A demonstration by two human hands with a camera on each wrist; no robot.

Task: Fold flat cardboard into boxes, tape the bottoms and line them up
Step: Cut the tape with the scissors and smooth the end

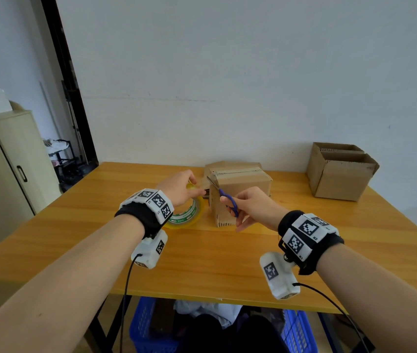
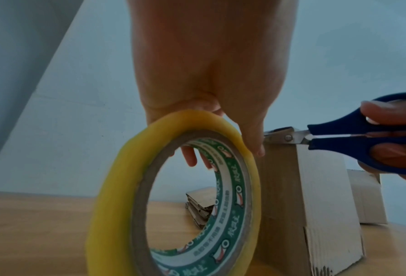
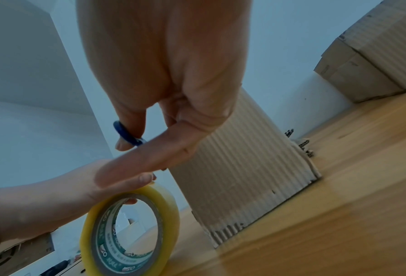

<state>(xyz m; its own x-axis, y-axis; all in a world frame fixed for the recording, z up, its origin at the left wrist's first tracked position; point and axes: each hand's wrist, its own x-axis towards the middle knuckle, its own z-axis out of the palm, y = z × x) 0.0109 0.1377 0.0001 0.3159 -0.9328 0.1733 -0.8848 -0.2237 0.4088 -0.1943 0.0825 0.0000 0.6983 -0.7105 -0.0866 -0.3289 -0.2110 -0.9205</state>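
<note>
Left hand point(image 1: 180, 186) grips the yellow-edged roll of clear tape point(image 1: 186, 212) at nine o'clock of the upturned brown cardboard box point(image 1: 238, 192), mid-worktop point(image 1: 227, 263), stretching the strip taut, it seems, while right hand point(image 1: 250, 207) works blue-handled scissors point(image 1: 224, 197) at the box's edge.

The scissors point(image 2: 362, 136) blade tips hide behind the left hand point(image 2: 209, 74).

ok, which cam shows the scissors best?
Left wrist: the scissors show side-on, blades, pivot and blue handles. Head shows them small at the box's top edge. Right wrist shows one blue handle loop behind the right hand.
</note>
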